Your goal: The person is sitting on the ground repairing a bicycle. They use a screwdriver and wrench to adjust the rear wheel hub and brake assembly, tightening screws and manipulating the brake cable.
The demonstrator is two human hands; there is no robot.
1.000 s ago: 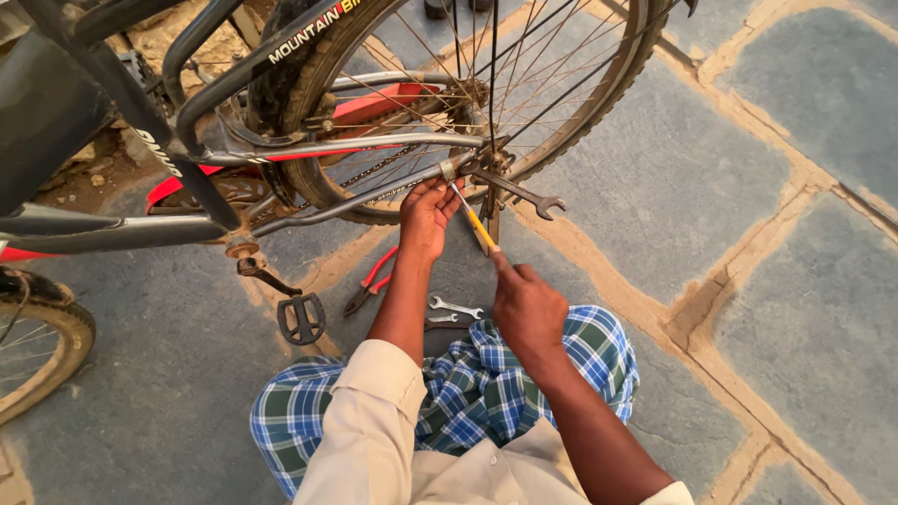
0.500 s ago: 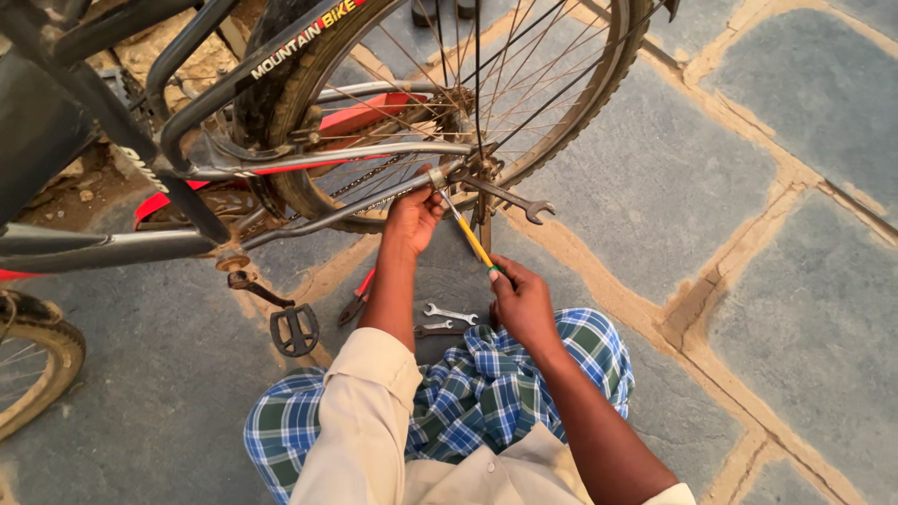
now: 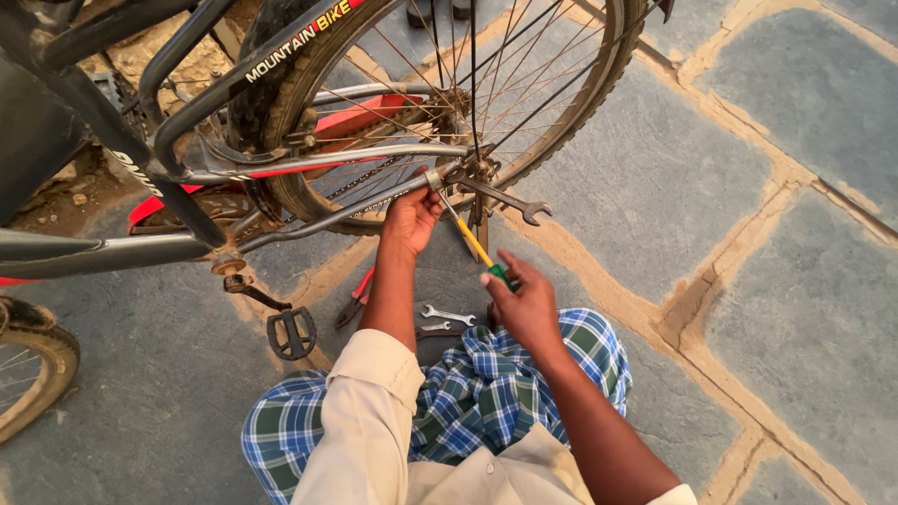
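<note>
- Nearest the camera sits the person's lap in a blue-and-white checked cloth (image 3: 486,393), with a cream sleeve on the left arm.
- Just beyond the lap, on the grey stone-slab floor (image 3: 655,187), lie a small silver double-ended spanner (image 3: 447,315) and red-handled pliers (image 3: 354,299) (both untouched).
- The right hand (image 3: 524,301) is closed round the green handle of a yellow-shafted screwdriver (image 3: 472,245); its long axis runs up and to the left, away from that hand, its tip near the rear wheel hub.
- The left hand (image 3: 410,217) lies farther out, fingers curled about the grey chainstay tube of the black bicycle (image 3: 327,213) right by the axle; it is the hand nearer the hub, and the screwdriver tip ends just beside it.
- A larger steel open-ended spanner (image 3: 505,198) sits on the axle nut, its free jaw pointing right, no hand on it.
- Farthest, the spoked rear wheel (image 3: 599,84) and a black pedal (image 3: 292,332) hanging low at left.
</note>
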